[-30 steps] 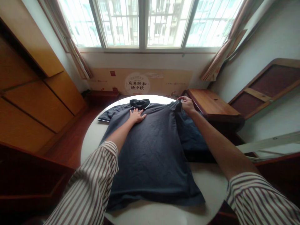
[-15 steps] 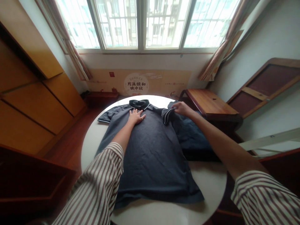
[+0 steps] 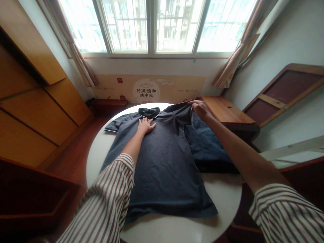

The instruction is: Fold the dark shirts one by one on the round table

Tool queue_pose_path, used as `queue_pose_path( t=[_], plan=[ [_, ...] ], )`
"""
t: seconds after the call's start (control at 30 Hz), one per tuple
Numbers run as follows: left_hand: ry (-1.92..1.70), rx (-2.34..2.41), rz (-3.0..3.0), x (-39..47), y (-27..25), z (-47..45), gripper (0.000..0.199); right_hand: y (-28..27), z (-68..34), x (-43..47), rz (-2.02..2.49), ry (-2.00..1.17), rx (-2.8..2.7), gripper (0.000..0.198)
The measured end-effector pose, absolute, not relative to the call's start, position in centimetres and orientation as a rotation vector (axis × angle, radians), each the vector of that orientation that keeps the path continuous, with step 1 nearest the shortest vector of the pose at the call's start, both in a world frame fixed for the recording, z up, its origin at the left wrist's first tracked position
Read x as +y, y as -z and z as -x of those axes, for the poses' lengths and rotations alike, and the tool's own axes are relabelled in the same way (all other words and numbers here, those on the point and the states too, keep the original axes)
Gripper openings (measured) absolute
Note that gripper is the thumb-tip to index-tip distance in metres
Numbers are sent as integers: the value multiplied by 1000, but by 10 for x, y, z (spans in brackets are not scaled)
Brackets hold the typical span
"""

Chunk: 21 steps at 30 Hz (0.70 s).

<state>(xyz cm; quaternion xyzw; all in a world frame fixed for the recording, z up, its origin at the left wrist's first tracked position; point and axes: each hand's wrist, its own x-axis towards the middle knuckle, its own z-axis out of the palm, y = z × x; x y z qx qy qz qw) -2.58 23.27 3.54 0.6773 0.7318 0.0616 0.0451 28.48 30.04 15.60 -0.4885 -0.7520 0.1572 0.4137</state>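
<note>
A dark grey-blue polo shirt lies front up, its white-edged collar toward the window. Flat on the chest just under the collar rests my left hand, fingers spread. My right hand pinches the white-trimmed hem of the right-side sleeve and holds it raised and stretched outward. On the left, the other sleeve lies spread on the round white table. Beneath and beside the raised sleeve is a dark blue folded cloth, partly covered by the shirt.
A wooden side table stands beyond the round table at the right. Orange-brown cabinets line the left wall. A printed beige board leans under the window, and a dark wooden chair is at the lower left.
My right hand has drawn the bunched sleeve outward and slightly up, so it is now stretched out. My left hand stays on the shirt's chest.
</note>
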Motion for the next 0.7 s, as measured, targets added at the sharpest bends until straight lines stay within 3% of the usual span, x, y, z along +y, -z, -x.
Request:
queue_pose_path(
  t=[0.13, 0.33, 0.43, 0.7],
  plan=[
    [-187, 2237, -2073, 231, -37, 25, 71, -148, -282, 307, 1375, -315, -1754, 35],
    [-172, 2249, -2067, 231, -37, 25, 71, -134, -281, 310, 1588, -275, -1831, 51],
    [-176, 2243, -2067, 233, -36, 25, 71, -129, -279, 303, 1659, -201, -1896, 45],
    [-421, 2298, -2031, 221, -42, 19, 58, -109, -273, 242, 1282, 95, -2582, 41]
  ],
)
